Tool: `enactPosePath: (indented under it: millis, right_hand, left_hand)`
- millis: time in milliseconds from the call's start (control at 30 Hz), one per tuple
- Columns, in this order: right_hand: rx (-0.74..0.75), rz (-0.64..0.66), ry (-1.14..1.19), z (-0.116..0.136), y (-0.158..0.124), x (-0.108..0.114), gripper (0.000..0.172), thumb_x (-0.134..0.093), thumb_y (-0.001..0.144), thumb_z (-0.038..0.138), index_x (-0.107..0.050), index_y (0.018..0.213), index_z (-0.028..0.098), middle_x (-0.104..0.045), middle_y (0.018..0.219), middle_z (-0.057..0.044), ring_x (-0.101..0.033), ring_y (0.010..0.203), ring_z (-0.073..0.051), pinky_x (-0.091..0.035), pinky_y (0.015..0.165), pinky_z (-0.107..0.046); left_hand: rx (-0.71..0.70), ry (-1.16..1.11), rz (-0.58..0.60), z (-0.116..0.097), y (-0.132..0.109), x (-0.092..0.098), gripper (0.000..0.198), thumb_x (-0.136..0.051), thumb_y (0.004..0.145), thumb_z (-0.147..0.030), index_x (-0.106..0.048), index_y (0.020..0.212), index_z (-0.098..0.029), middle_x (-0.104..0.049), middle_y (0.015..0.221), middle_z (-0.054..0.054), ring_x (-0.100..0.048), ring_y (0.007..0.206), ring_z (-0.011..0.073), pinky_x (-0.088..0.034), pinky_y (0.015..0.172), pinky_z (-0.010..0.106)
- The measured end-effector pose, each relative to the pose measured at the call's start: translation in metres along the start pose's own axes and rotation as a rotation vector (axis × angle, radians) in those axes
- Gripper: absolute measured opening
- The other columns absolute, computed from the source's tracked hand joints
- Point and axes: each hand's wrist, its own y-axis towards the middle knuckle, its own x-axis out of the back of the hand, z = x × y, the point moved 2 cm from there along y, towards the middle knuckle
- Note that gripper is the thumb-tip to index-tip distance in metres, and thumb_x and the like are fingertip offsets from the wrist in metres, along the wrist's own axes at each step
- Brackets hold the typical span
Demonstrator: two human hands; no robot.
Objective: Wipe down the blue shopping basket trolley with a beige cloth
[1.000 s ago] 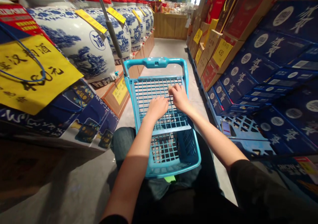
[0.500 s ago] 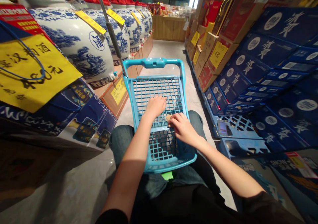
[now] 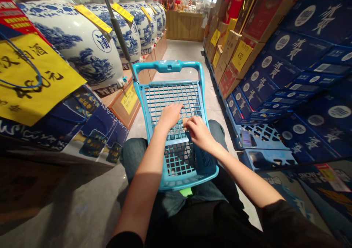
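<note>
Over the mesh of a blue plastic shopping basket (image 3: 167, 66), long axis toward 12 o'clock, the left hand (image 3: 170, 116) and right hand (image 3: 199, 132) rest close but apart; the right lies nearer the body, beside a small tan thing (image 3: 185, 122), grip unclear.

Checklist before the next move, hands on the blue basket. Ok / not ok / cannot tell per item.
1. Left hand on the turquoise plastic mesh basket: ok, palm down on the grid.
2. Right-hand grip on the small tan item: cannot tell, the fingers cover most of it.
3. Turquoise plastic basket handle: not ok, neither hand is on it.
4. Basket's support on the person's blue denim legs: cannot tell, the contact is hidden.
5. Grey metal pole at the basket's far left corner: cannot tell whether it is attached or only behind it.
</note>
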Motion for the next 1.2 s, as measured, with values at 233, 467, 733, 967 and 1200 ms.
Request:
enactPosePath:
  millis: [233, 467, 733, 967, 1200]
  right_hand:
    - [0.062, 0.033, -0.073, 0.006, -0.033, 0.018, 0.042, -0.044, 0.082, -0.008, -0.066, 0.106, 0.019, -0.061, 0.110, -0.012, -0.054, 0.100, -0.026, -0.050, 0.086, -0.038]
    - [-0.016, -0.014, -0.128, 0.023, -0.027, 0.001, 0.040, -0.046, 0.082, -0.006, -0.068, 0.108, 0.017, -0.062, 0.109, -0.014, -0.052, 0.097, -0.027, -0.050, 0.083, -0.040]
    - [-0.155, -0.100, -0.153, 0.015, -0.038, 0.011, 0.037, -0.047, 0.086, -0.003, -0.068, 0.108, 0.019, -0.061, 0.108, -0.012, -0.053, 0.099, -0.027, -0.051, 0.086, -0.040]
    - [-0.033, -0.023, -0.036, 0.034, -0.054, 0.004, 0.037, -0.050, 0.092, 0.001, -0.068, 0.117, 0.020, -0.062, 0.111, -0.011, -0.057, 0.099, -0.026, -0.054, 0.086, -0.039]
    - [-0.140, -0.107, -0.137, 0.030, -0.061, 0.017, 0.032, -0.049, 0.091, 0.000, -0.070, 0.106, 0.018, -0.062, 0.105, -0.012, -0.056, 0.097, -0.027, -0.053, 0.083, -0.040]
  left_hand:
    - [0.005, -0.005, 0.008, -0.003, 0.000, 0.001, 0.046, -0.041, 0.106, -0.010, -0.066, 0.143, -0.017, -0.074, 0.136, 0.012, -0.068, 0.127, 0.0291, -0.054, 0.110, 0.044]
    - [0.008, 0.021, 0.001, -0.003, 0.000, 0.000, 0.043, -0.040, 0.109, -0.015, -0.068, 0.142, -0.017, -0.074, 0.137, 0.012, -0.068, 0.128, 0.0297, -0.055, 0.110, 0.044]
    - [-0.011, 0.013, -0.025, -0.004, 0.000, 0.000, 0.042, -0.041, 0.110, -0.019, -0.068, 0.142, -0.016, -0.075, 0.134, 0.013, -0.069, 0.128, 0.0303, -0.055, 0.110, 0.045]
    - [-0.025, 0.000, -0.023, -0.002, 0.002, -0.001, 0.043, -0.040, 0.109, -0.018, -0.069, 0.141, -0.016, -0.076, 0.133, 0.013, -0.070, 0.125, 0.0305, -0.056, 0.108, 0.046]
    - [-0.023, 0.006, -0.009, -0.003, 0.001, 0.000, 0.044, -0.038, 0.109, -0.019, -0.068, 0.141, -0.016, -0.075, 0.135, 0.013, -0.068, 0.127, 0.0304, -0.055, 0.110, 0.046]
